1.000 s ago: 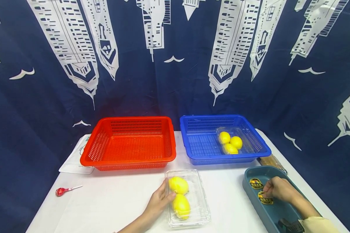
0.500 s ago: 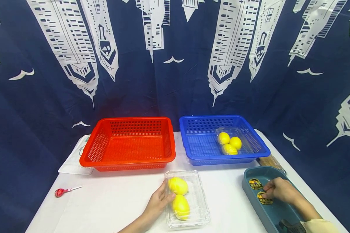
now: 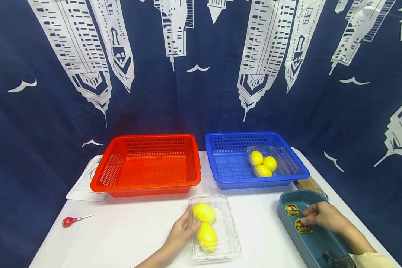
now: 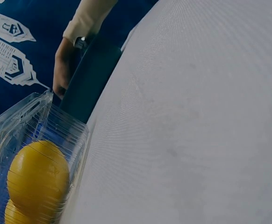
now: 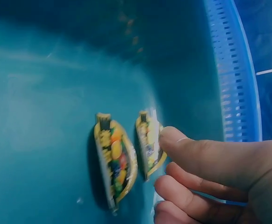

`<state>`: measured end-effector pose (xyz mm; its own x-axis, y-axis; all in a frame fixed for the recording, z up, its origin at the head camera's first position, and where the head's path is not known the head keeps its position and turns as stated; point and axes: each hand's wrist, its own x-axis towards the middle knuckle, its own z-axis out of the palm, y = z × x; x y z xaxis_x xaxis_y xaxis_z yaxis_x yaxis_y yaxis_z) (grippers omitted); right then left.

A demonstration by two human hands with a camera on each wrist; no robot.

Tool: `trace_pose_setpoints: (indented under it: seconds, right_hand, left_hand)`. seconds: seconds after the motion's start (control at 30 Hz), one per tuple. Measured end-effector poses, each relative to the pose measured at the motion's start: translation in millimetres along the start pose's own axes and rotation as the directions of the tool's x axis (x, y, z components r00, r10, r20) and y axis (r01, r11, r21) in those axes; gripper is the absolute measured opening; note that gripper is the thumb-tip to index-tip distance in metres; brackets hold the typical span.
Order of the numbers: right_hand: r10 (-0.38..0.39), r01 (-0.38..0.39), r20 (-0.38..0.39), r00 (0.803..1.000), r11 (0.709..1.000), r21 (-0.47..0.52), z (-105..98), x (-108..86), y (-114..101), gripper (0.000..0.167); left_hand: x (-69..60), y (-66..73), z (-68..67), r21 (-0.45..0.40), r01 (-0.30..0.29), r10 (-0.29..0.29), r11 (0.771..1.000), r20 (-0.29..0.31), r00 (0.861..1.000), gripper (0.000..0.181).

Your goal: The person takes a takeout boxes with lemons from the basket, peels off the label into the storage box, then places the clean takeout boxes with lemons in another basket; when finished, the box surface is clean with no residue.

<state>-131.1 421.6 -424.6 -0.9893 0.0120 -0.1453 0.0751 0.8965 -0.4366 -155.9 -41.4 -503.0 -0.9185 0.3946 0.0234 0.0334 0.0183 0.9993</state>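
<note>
My left hand (image 3: pixel 179 233) holds the left side of a clear plastic clamshell box (image 3: pixel 226 223) on the table, thumb over its lid. Two yellow lemons (image 3: pixel 207 236) lie inside, along that side. In the left wrist view, the box (image 4: pixel 75 123) fills the lower left corner. Over at the right, my right hand (image 3: pixel 326 216) reaches into a teal tray (image 3: pixel 325 243) where two round black-and-gold stickers (image 3: pixel 293 210) lie. In the right wrist view, its thumb and curled fingers pinch the edge of the smaller-looking sticker (image 5: pixel 150 144); the other sticker (image 5: pixel 116 163) is beside it.
A red basket (image 3: pixel 154 184) stands at the back left. Beside it, a blue basket (image 3: pixel 261 182) contains a clear box with three lemons (image 3: pixel 263 171). On the left lies a red lollipop (image 3: pixel 68 222). A flat brown packet (image 3: pixel 310 185) sits behind the tray.
My right hand shifts very slightly over the stickers, its fingertips staying beside them. The left hand and its clamshell box hold still; the whole head view drifts slightly.
</note>
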Motion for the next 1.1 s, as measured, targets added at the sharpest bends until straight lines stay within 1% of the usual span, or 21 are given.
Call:
trace_pose_setpoints:
  seconds: [0.07,0.17,0.3,0.4,0.5,0.67,0.73,0.8,0.97,1.1]
  right_hand:
    - [-0.027,0.026,0.011,1.0,0.999,0.032,-1.5,-0.8,-2.3,0.034]
    - [-0.068,0.062,0.047,0.997,0.991,0.118,-2.4,-1.5,-4.8,0.034]
    - [-0.132,0.103,0.1,0.986,0.962,0.251,-4.3,-2.2,-10.5,0.035]
    - [-0.171,0.131,0.107,0.979,0.944,0.303,-6.1,-3.8,-19.3,0.036]
    - [-0.209,0.167,0.099,0.973,0.93,0.328,-6.8,-6.7,-30.6,0.038]
    - [-0.214,0.167,0.099,0.972,0.922,0.348,-6.6,-11.3,-53.8,0.042]
    - [-0.217,0.17,0.101,0.971,0.922,0.348,-6.6,-13.0,-63.6,0.043]
    - [-0.233,0.186,0.1,0.967,0.921,0.343,-5.5,-14.8,-72.2,0.042]
    - [-0.274,0.226,0.105,0.956,0.915,0.334,-0.4,-18.8,-91.8,0.04]
    - [-0.281,0.224,0.113,0.953,0.905,0.363,6.2,-21.3,-107.1,0.041]
  left_hand:
    - [0.0,0.4,-0.3,-0.001,0.001,-0.001,1.0,0.0,1.0,0.078]
    - [-0.2,0.4,-0.6,-0.001,0.008,-0.008,1.0,0.002,1.0,0.078]
    - [-0.7,0.5,-0.8,0.0,0.018,-0.018,1.0,0.002,1.0,0.079]
    - [-1.1,0.7,-0.9,0.001,0.022,-0.022,1.0,0.002,1.0,0.08]
    - [-1.2,0.8,-1.1,0.004,0.023,-0.023,1.0,0.003,1.0,0.079]
    - [-0.7,-0.5,-1.1,0.005,0.015,-0.015,1.0,0.002,1.0,0.079]
    - [-0.4,-0.8,-1.0,0.007,0.02,-0.02,1.0,-0.001,1.0,0.079]
    - [-0.6,-0.5,-0.9,0.009,0.021,-0.021,1.0,-0.002,1.0,0.079]
    - [-0.6,0.7,-0.6,0.012,0.02,-0.02,1.0,-0.002,1.0,0.079]
    - [-0.8,0.9,-0.3,0.018,0.021,-0.021,1.0,-0.004,1.0,0.079]
